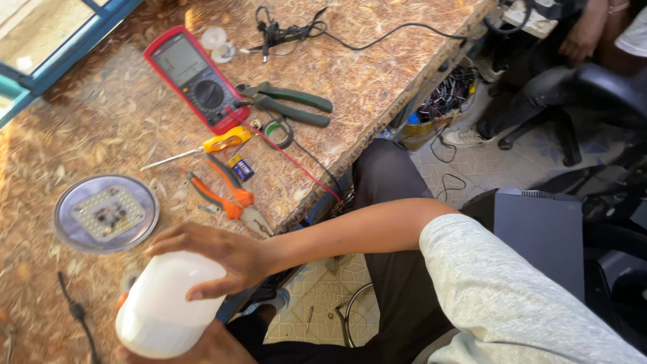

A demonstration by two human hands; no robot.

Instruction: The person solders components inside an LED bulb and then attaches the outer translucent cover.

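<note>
- The right hand [222, 256] curls over the upper end of a white lamp housing [165, 307], fingers spread and pressed on its rounded shoulder, thumb wrapped along the near side, so it has a firm hold.
- The left hand [202, 347] shows only in part at the bottom edge, under the wide end of the lamp housing and touching it; how far it closes around cannot be told.
- The housing lies tilted over the near edge of the brown speckled workbench [377, 74], its wide end toward the person.
- Just beyond the right hand's knuckles lie orange-handled pliers [226, 195], with a small blue battery [240, 168] past them.
- To the left of the hand rests a round metal plate carrying an LED board [106, 214].
- Farther out lies a yellow-handled screwdriver [202, 148], then a red multimeter [197, 79] with a red lead trailing toward the bench edge.
- Beside the meter are green-handled pliers [290, 104] and a small ring of tape [278, 131].
- At the far end sits a tangle of black cable [283, 32].
</note>
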